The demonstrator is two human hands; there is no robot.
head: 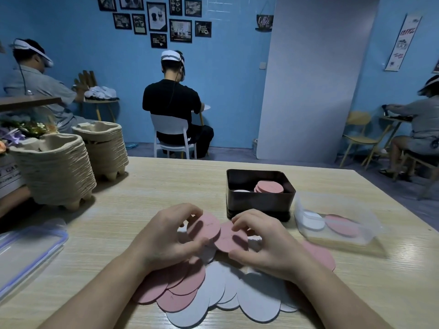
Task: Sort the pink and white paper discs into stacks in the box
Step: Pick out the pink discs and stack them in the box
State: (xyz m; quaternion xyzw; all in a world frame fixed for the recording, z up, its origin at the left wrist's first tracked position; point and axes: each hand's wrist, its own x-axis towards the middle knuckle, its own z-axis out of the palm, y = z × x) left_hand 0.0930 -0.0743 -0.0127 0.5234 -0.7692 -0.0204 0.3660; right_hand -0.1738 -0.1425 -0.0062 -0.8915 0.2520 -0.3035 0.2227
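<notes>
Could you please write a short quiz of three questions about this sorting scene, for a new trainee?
1. True or false: the black box already holds a pink stack.
2. What colour is the disc held by the left hand? A white, B pink, C blue.
3. Fill in: the clear container right of the box holds one white disc and one ___ disc.

Key
1. True; a white disc also shows beside that stack.
2. B; the right hand holds a pink disc too.
3. pink.
</notes>
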